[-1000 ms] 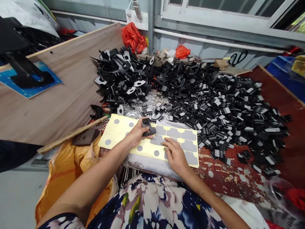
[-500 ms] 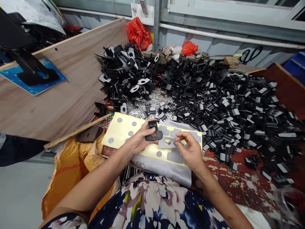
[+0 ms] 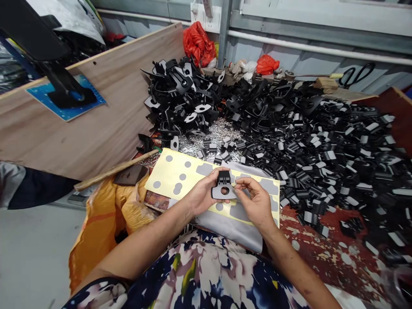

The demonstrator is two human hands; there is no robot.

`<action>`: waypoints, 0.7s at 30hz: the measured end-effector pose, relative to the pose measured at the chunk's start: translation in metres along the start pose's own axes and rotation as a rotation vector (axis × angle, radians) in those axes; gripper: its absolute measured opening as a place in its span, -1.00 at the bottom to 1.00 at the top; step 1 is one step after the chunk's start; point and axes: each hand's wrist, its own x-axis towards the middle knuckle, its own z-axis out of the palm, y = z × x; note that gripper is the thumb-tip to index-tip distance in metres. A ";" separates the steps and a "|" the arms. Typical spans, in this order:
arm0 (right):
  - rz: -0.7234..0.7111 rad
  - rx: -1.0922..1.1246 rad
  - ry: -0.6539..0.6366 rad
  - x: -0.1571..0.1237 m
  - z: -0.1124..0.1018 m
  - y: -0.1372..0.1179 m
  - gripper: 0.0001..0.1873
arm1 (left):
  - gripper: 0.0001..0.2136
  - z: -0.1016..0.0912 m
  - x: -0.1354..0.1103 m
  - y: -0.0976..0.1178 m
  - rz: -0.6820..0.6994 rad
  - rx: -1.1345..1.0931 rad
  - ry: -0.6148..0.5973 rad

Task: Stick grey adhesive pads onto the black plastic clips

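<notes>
My left hand (image 3: 202, 195) grips a small black plastic part (image 3: 222, 188) with a grey pad on its face and a round hole in the pad. My right hand (image 3: 255, 201) pinches the pad's right edge against the part. Both hands hover just above a yellow backing sheet (image 3: 174, 174) with grey die-cut pads and round grey dots, which lies over a grey sheet (image 3: 238, 231) on my lap. Several pad spaces on the yellow sheet are bare.
A large heap of small black parts (image 3: 322, 141) covers the red worn table (image 3: 322, 244). Bigger black parts (image 3: 180, 98) pile up at the back left above shiny metal pins (image 3: 212, 133). A wooden board (image 3: 96, 111) leans on the left, with a hammer (image 3: 125, 169), orange bag (image 3: 103, 214) and scissors (image 3: 355, 75).
My right hand peeled a grey pad off the yellow sheet, carried it to the black part in my left hand and now presses it on. The camera view shifted slightly left.
</notes>
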 end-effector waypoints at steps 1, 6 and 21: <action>-0.001 0.005 -0.001 0.000 0.001 0.000 -0.81 | -0.65 0.000 0.000 0.000 0.000 0.002 0.003; -0.006 -0.007 -0.002 -0.001 0.003 0.000 -0.83 | -0.64 0.000 -0.001 -0.002 0.001 0.001 0.020; -0.036 -0.075 0.005 -0.003 0.008 -0.004 -0.87 | -0.60 -0.002 -0.004 -0.001 0.003 0.000 0.036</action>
